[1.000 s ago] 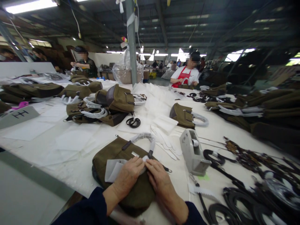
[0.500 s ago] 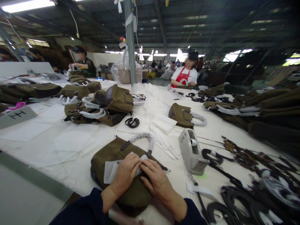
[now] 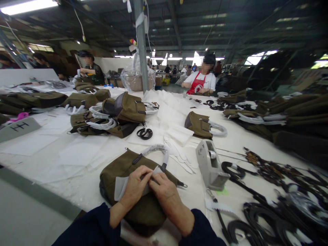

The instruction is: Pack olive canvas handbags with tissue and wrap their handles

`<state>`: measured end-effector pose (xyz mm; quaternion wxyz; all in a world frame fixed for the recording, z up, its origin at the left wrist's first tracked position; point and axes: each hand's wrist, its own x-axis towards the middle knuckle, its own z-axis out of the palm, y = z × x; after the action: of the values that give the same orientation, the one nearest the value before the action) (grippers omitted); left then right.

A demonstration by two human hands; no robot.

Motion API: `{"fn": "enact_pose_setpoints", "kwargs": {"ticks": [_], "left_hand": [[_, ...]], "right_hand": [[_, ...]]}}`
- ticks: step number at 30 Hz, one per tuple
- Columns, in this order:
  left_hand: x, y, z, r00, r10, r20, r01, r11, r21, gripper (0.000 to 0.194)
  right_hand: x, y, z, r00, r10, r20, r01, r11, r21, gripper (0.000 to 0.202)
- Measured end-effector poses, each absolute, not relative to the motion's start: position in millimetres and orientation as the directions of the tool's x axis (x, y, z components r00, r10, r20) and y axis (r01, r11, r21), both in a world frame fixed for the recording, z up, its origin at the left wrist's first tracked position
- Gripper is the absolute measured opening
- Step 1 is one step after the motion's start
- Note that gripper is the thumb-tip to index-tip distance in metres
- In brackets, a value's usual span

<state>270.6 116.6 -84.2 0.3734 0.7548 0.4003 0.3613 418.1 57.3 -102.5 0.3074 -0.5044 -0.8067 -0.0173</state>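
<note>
An olive-green handbag [image 3: 120,164] with dark trim lies on the white table in front of me, its handle [image 3: 159,147] wrapped in white film and pointing away. A sheet of thin white paper [image 3: 120,188] lies across the bag's upper face. My left hand [image 3: 137,184] is closed on this paper, fingers bent and fingertips pinched near the handle's base. Close against it, my right hand [image 3: 164,191] is closed on the paper too, with its fingers curled. Both hands rest over the bag and hide the paper's middle.
A grey tape dispenser [image 3: 211,167] stands right of the bag. Coiled black straps [image 3: 261,215] cover the right front. Further back lie another bag [image 3: 198,124], stacked bags [image 3: 123,116] and white paper sheets [image 3: 77,153]. A person in a red apron [image 3: 198,83] works across the table.
My right hand has drawn in toward the left, its fingers now more curled. The left fingers have bent into a pinch. The bag has hardly moved.
</note>
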Motion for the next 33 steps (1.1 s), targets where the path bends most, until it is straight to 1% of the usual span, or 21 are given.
{"fn": "enact_pose_setpoints", "kwargs": {"ticks": [3, 7, 10, 12, 14, 18, 22, 26, 29, 31, 33], "left_hand": [[271, 118, -82, 0.419, 0.877, 0.235, 0.329, -0.388, 0.861, 0.016], [273, 121, -79, 0.431, 0.876, 0.218, 0.320, -0.374, 0.870, 0.016], [274, 121, -77, 0.440, 0.866, 0.236, 0.342, -0.405, 0.848, 0.016], [274, 120, -78, 0.445, 0.858, 0.257, 0.362, -0.436, 0.824, 0.017], [275, 118, -80, 0.449, 0.852, 0.268, 0.378, -0.453, 0.807, 0.018], [275, 117, -84, 0.449, 0.859, 0.246, 0.388, -0.435, 0.812, 0.022], [275, 118, -84, 0.441, 0.872, 0.212, 0.373, -0.393, 0.841, 0.022], [275, 117, -84, 0.448, 0.873, 0.191, 0.381, -0.380, 0.843, 0.022], [275, 116, -86, 0.442, 0.872, 0.211, 0.389, -0.398, 0.831, 0.023], [275, 116, -89, 0.439, 0.869, 0.227, 0.387, -0.411, 0.825, 0.022], [274, 116, -91, 0.435, 0.869, 0.236, 0.389, -0.418, 0.821, 0.022]], "right_hand": [[418, 57, -103, -0.341, 0.772, 0.536, 0.794, 0.542, -0.276, 0.013], [418, 58, -103, -0.377, 0.725, 0.577, 0.741, 0.609, -0.282, 0.020], [418, 59, -104, -0.382, 0.730, 0.567, 0.732, 0.614, -0.297, 0.022], [419, 58, -104, -0.377, 0.745, 0.551, 0.723, 0.608, -0.327, 0.021], [421, 54, -102, -0.361, 0.765, 0.534, 0.694, 0.603, -0.394, 0.023], [428, 43, -97, -0.301, 0.821, 0.484, 0.554, 0.564, -0.612, 0.036], [435, 39, -95, -0.189, 0.871, 0.453, 0.412, 0.489, -0.769, 0.030], [437, 43, -97, -0.016, 0.919, 0.393, 0.350, 0.373, -0.859, 0.023], [433, 45, -101, 0.021, 0.906, 0.423, 0.403, 0.380, -0.833, 0.018], [430, 46, -104, -0.023, 0.878, 0.478, 0.478, 0.430, -0.766, 0.020], [428, 44, -107, -0.086, 0.850, 0.520, 0.584, 0.466, -0.664, 0.023]]}}
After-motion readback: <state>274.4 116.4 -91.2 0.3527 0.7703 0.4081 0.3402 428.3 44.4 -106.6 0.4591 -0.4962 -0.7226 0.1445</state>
